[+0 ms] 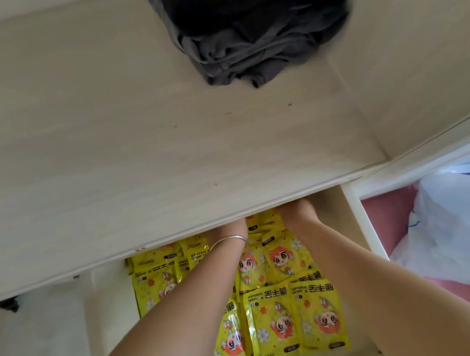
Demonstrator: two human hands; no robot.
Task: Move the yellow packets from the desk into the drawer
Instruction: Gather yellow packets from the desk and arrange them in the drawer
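Several yellow packets [295, 321] with a cartoon figure lie flat in the open drawer [352, 215] below the desk [129, 132]. Both my arms reach into the drawer's far end. Only the base of my left hand [229, 229] shows beyond a silver bracelet [228, 241]; its fingers are hidden under the desk's front edge. My right hand [296, 211] is likewise hidden past the wrist under that edge. No yellow packet lies on the visible desk top.
A heap of dark grey and black clothes [260, 27] sits at the back of the desk. A white plastic bag [465, 235] lies on pink cloth [386, 216] to the right of the drawer. White floor lies at the lower left.
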